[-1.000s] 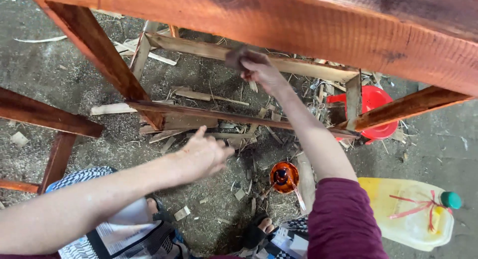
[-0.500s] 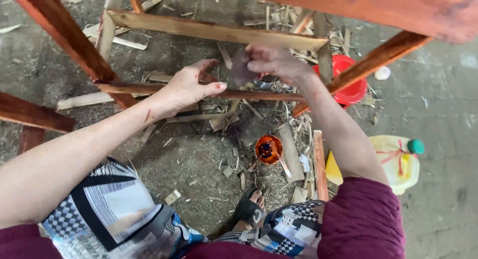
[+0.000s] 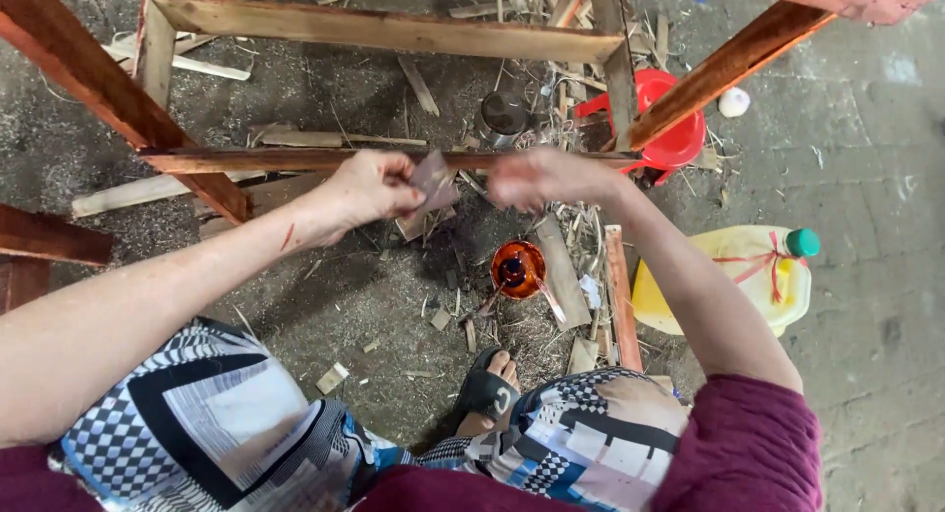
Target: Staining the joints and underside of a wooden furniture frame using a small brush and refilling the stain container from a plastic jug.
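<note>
My left hand [image 3: 369, 189] pinches one small dark rag [image 3: 434, 180] between thumb and fingers, holding it just in front of the low stained rail [image 3: 295, 160] of the wooden frame. My right hand [image 3: 546, 175] hangs beside it with nothing in it, fingers loosely curled; it is blurred, so I cannot tell more. The rag sits between my two hands, touching only the left.

Below them, on the floor [image 3: 876, 177], stands one small orange bowl [image 3: 519, 269] of dark stain with a stick in it, among wood scraps. One yellow jug [image 3: 728, 281] with a green cap lies near my right arm. One red stool [image 3: 674, 128] stands beyond the rail, with one dark tin [image 3: 503, 113] near it. One sandalled foot [image 3: 489, 384] shows between my knees.
</note>
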